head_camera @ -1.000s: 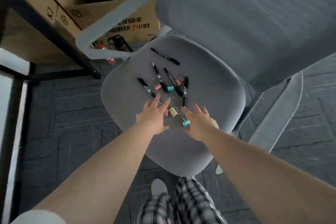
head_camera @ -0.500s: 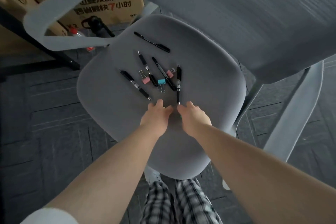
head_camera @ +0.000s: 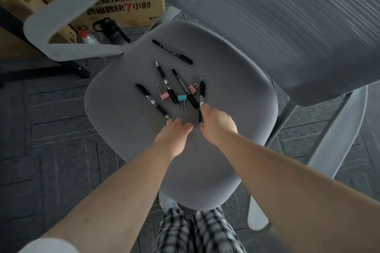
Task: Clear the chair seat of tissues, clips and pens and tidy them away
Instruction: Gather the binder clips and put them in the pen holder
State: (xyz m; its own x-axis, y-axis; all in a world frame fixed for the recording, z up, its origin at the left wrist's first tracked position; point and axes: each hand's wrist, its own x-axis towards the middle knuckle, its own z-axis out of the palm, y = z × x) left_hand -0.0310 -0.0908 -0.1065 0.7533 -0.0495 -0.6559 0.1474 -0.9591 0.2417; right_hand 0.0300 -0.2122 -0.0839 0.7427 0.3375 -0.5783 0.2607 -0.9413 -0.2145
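cardboard box point(head_camera: 123, 4) reads "7小时"; right hand point(head_camera: 218, 125) pinches an upright-lying pen point(head_camera: 201, 96), left hand point(head_camera: 174, 135) clenched.

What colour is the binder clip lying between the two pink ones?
Teal binder clip, seen in the head view.

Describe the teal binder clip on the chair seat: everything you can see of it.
The teal clip is a small binder clip with a teal body that looks like painted metal and silver wire handles. It lies flat on the grey seat, near the middle of the clutter. Its body sits between two black pens, up against or just over them; the exact contact is unclear. The handles extend toward the near edge. Neither hand touches it; the right hand is closest, to its near right.
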